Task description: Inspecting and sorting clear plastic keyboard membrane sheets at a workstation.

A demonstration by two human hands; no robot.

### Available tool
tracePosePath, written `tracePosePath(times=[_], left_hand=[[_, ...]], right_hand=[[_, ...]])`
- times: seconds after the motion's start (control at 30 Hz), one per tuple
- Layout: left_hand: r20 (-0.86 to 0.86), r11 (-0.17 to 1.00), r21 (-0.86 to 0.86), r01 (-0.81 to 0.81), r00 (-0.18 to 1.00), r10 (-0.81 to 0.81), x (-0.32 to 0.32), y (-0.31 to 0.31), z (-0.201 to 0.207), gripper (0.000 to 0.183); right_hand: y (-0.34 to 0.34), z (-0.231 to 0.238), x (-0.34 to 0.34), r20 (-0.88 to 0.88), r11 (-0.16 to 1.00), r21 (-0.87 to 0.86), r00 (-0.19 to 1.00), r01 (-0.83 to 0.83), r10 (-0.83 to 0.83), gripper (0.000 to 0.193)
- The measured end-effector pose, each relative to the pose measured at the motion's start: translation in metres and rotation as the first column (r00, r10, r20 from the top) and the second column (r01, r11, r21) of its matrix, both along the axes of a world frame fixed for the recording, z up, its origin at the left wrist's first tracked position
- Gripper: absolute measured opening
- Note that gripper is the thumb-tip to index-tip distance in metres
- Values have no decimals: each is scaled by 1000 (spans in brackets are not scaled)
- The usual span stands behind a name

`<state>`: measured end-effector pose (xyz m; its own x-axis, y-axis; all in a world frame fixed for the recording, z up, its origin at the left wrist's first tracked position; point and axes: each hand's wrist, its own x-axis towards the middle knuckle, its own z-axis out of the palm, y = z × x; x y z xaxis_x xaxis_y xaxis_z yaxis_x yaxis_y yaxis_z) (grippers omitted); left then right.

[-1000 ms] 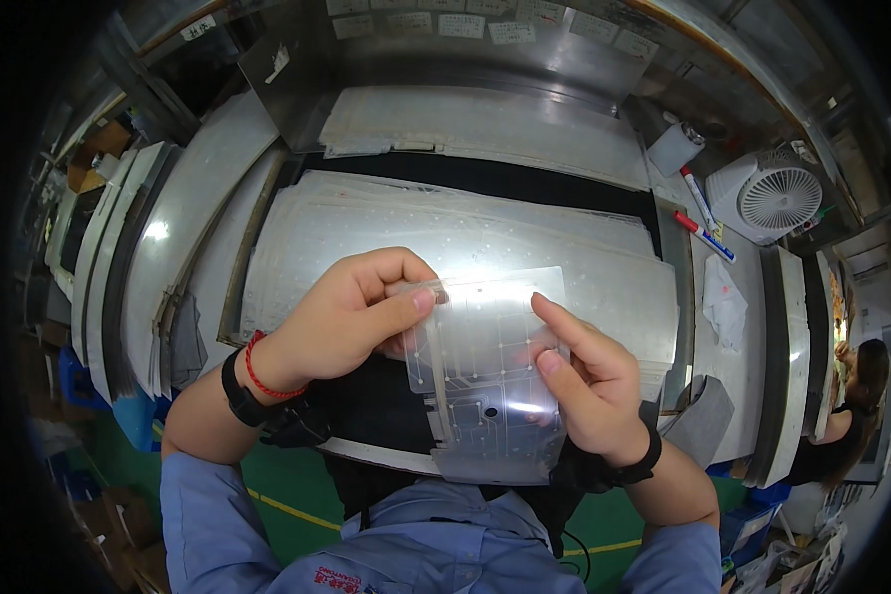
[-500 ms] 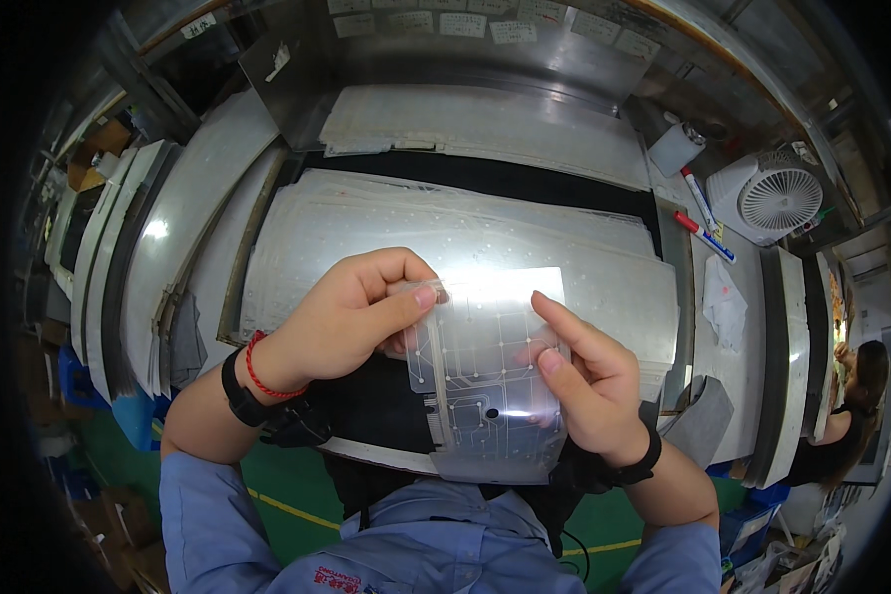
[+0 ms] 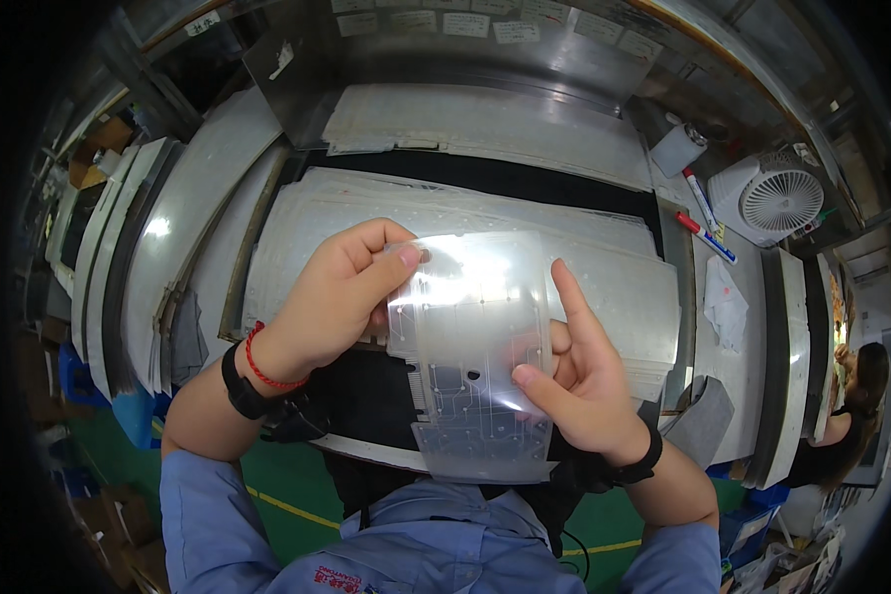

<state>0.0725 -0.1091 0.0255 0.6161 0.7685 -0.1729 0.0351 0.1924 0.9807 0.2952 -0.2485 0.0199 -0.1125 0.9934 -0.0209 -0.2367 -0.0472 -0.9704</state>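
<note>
Clear plastic sheet (image 3: 470, 356) held between both hands, long axis toward the body: left hand (image 3: 332, 297) pinched on upper-left edge, right hand (image 3: 584, 386) gripped on right edge.

Membrane sheet (image 3: 470, 346): translucent plastic, glossy, glare patch; stacked sheets (image 3: 604, 267): frosted plastic, matt; back panel (image 3: 485, 49): brushed metal; fan (image 3: 770, 198): white plastic

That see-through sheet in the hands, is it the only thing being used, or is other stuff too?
In use:
clear plastic sheet
left hand
right hand

Lying about:
stacked sheets
white fan
two markers
crumpled cloth
</note>
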Motion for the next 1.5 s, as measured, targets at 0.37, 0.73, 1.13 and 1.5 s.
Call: tracePosePath(times=[0.37,0.73,1.13,1.5], left_hand=[[7,988,-63,141,990,-141,0,-2,11,21],[322,879,-348,326,922,-214,0,-9,-7,27],[380,869,-350,350,901,-210,4,-12,-10,36],[426,887,-287,361,878,-219,1,-13,-15,35]], right_hand=[[2,-5,8,5,1000,1,1000,15,-15,81],[2,-5,3,-50,1000,-18,998,22,-23,79],[4,-1,2,-71,1000,-7,997,-2,2,76],[2,-1,1,-116,1000,-14,993,23,-25,75]])
